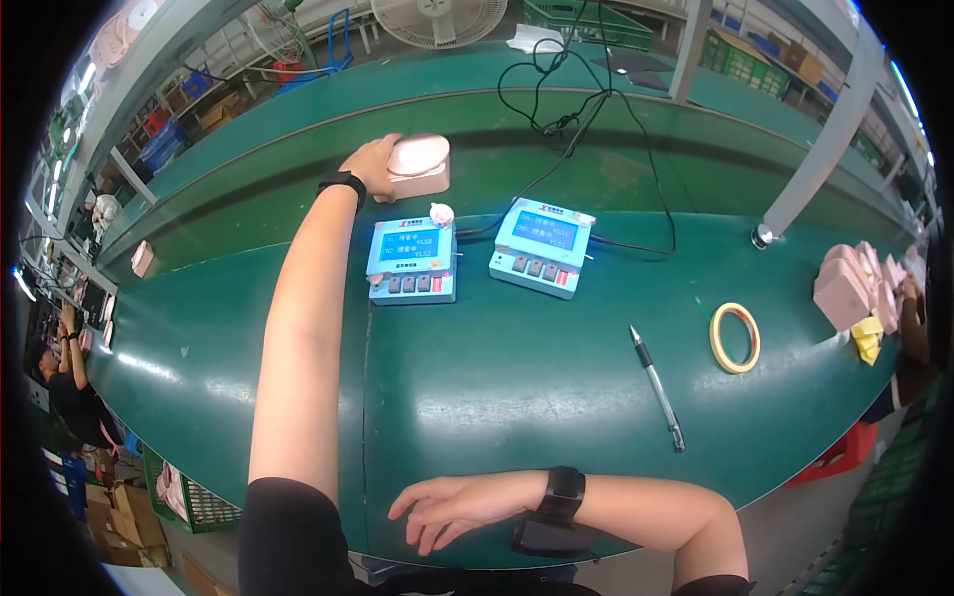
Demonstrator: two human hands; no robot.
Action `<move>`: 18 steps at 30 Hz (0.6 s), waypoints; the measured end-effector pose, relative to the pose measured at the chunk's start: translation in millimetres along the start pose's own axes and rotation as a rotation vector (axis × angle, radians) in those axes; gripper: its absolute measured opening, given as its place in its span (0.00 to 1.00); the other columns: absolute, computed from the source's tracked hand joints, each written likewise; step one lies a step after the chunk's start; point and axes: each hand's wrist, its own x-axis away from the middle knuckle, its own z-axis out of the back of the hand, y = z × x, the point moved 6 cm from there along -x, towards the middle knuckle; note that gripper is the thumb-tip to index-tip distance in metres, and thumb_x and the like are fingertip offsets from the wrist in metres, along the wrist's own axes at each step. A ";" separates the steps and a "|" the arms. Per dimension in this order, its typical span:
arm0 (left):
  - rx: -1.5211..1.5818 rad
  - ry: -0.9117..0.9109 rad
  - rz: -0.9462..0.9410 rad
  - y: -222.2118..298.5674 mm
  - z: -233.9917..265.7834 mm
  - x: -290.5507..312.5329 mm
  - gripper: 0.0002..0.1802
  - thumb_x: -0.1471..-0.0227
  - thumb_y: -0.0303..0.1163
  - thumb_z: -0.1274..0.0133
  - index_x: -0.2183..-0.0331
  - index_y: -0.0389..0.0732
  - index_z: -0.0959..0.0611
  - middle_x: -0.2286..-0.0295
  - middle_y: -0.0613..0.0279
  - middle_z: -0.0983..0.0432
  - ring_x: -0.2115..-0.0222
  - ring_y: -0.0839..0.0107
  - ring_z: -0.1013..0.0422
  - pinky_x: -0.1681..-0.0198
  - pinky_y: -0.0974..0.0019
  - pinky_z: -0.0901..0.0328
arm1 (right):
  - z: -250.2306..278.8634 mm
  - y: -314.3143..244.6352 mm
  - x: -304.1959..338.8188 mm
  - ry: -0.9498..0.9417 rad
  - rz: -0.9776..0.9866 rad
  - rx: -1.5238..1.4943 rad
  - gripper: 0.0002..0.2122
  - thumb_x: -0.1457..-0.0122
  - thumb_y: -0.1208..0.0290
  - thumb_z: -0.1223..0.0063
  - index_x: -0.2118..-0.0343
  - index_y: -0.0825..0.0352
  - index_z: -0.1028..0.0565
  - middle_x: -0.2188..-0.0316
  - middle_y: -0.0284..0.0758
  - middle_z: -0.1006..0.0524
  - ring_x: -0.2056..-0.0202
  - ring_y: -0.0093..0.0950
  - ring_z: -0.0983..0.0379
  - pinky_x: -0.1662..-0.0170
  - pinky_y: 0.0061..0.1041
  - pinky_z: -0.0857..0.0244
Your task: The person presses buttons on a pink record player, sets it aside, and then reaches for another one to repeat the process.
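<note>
Through my feed, my left hand [372,167] grips the pink box [421,183] by its side toward the bench's [497,387] far edge, likely for steadiness; my right hand [459,505], loosely spread, is empty beside the near edge.

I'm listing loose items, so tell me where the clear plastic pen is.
In the head view, the slim clear-and-black plastic pen lies right of centre on the green tabletop, to the left of the round yellow tape roll.
</note>
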 end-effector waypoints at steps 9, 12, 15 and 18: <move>-0.409 0.648 -0.167 23.7 50.3 73.4 0.42 0.79 0.27 0.41 0.53 0.40 0.32 0.58 0.52 0.35 0.54 0.55 0.39 0.54 0.62 0.36 | -5.7 -2.4 3.5 0.002 0.013 0.012 0.20 0.37 0.64 0.62 0.45 0.67 0.44 0.56 0.37 0.32 0.54 0.26 0.33 0.49 0.26 0.39; -0.386 0.689 -0.127 5.8 65.1 115.1 0.38 0.78 0.25 0.42 0.56 0.38 0.31 0.61 0.53 0.35 0.56 0.55 0.38 0.58 0.60 0.35 | -6.2 -1.4 2.7 0.017 0.020 0.015 0.19 0.37 0.65 0.62 0.46 0.67 0.43 0.56 0.37 0.32 0.54 0.26 0.33 0.50 0.25 0.38; -0.379 0.679 -0.054 -6.6 83.6 166.6 0.36 0.77 0.25 0.42 0.57 0.37 0.30 0.63 0.53 0.35 0.57 0.55 0.38 0.61 0.60 0.34 | -6.0 -0.4 3.6 0.029 0.016 0.026 0.18 0.37 0.66 0.62 0.46 0.67 0.43 0.57 0.37 0.31 0.55 0.27 0.32 0.50 0.25 0.38; -0.369 0.622 0.038 -16.3 98.9 226.8 0.36 0.77 0.27 0.40 0.58 0.36 0.30 0.63 0.52 0.35 0.57 0.55 0.38 0.61 0.60 0.33 | -7.6 -0.7 3.9 0.054 0.011 0.040 0.18 0.37 0.67 0.62 0.47 0.67 0.42 0.57 0.38 0.31 0.55 0.27 0.32 0.51 0.25 0.38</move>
